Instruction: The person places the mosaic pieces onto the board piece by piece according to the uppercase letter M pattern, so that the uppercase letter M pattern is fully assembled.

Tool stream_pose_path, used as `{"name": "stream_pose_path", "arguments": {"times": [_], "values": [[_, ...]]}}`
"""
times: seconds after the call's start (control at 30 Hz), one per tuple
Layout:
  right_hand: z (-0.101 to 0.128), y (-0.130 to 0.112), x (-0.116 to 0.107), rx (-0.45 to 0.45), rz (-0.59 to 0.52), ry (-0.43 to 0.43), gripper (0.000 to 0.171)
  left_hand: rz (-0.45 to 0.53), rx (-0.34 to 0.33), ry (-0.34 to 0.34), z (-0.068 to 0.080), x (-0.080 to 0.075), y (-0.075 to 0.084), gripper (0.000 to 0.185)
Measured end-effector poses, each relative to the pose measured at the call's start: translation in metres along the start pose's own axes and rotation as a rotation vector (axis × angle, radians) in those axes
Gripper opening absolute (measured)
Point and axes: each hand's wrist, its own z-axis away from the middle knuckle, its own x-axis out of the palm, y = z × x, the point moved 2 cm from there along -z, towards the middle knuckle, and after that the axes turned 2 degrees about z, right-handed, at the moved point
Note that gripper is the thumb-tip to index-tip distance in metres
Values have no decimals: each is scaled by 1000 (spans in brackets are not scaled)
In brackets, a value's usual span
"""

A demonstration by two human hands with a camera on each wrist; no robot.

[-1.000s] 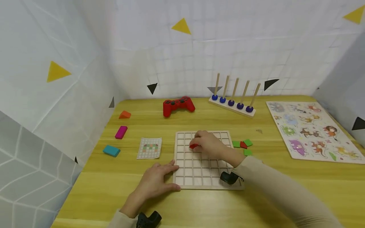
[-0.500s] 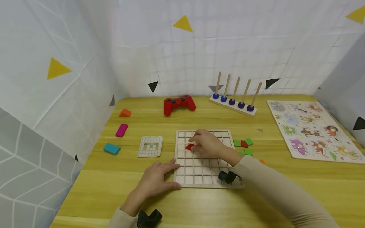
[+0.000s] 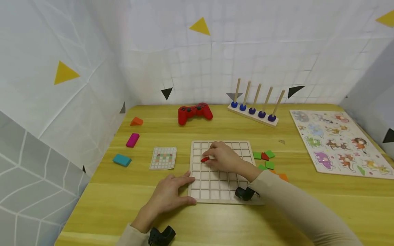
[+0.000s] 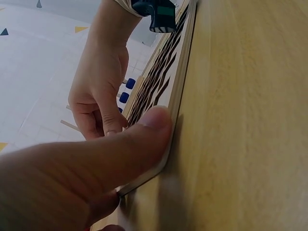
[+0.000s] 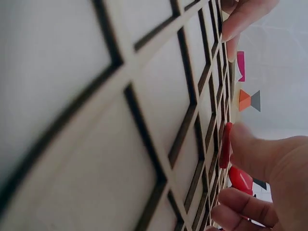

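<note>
— Three blocks lay along the table's left edge: orange wedge [image 3: 136, 121] farthest, magenta block [image 3: 132, 140] in the middle, teal block [image 3: 121, 160] nearest you. Pattern card [image 3: 163, 158] sat just left of the grid board [image 3: 215, 191]. Where was your left hand?

— Your left hand [image 3: 167, 194] lay flat on the table [image 3: 101, 201], fingers straight and spread. The left wrist view showed your thumb [image 4: 144, 132] pressed against the board's near-left edge.

— And the red tile?

— Your right hand [image 3: 226, 159] rested over the upper middle of the board, fingers curled. You pinched the red tile [image 3: 204, 159] at your fingertips. It sat low over a cell in the board's left half. The right wrist view showed the red tile [image 5: 224, 144] edge-on against the board, your thumb [image 5: 250, 149] on it; I could not tell whether it was fully seated.

— Further right?

— Loose green and red tiles [image 3: 264, 156] lay just beside the board's right edge, an orange tile [image 3: 282, 177] near your sleeve. At the back stood the red gamepad [image 3: 195, 112] and the peg rack [image 3: 255, 111] with blue beads. Animal puzzle [image 3: 338, 141] lay far right.
</note>
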Motion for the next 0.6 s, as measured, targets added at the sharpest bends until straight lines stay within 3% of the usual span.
{"name": "stream_pose_path", "arguments": {"times": [0.13, 0.37, 0.6], "values": [[1, 0, 0, 35, -21, -15, 27, 0, 3, 0, 0, 1, 0, 68], [1, -1, 3, -3, -15, 35, 19, -11, 4, -3, 0, 1, 1, 68], [-1, 1, 2, 28, -10, 48, 21, -3, -2, -19, 0, 0, -1, 69]]}}
